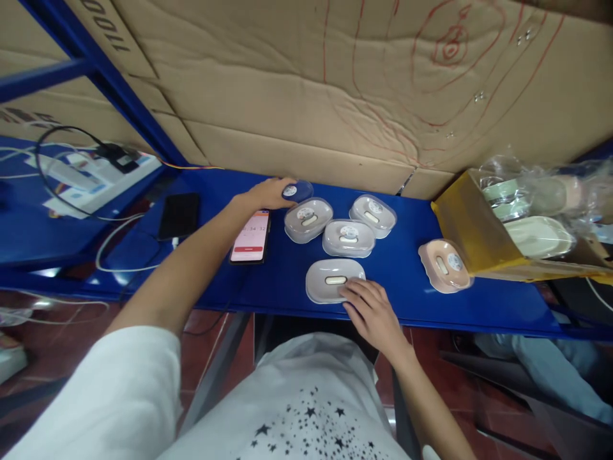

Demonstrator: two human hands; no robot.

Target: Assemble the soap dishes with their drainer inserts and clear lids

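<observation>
On the blue table, my left hand (274, 193) is closed on the left end of a clear lid (302, 190) with a round sticker. My right hand (368, 306) rests with fingers apart on the right rim of an uncovered grey soap dish (316, 282) near the front edge. Behind that dish are three grey dishes under clear lids: one at the left (308, 220), one in the middle (348, 238) and one at the right (373, 216). The lid in my left hand is just behind the left one.
A phone (249, 239) with a lit screen lies left of the dishes, a dark device (179, 217) beyond it. A pink dish (445, 266) sits beside a cardboard box (454, 223) of wrapped dishes. Cables and a power strip (103, 171) are far left.
</observation>
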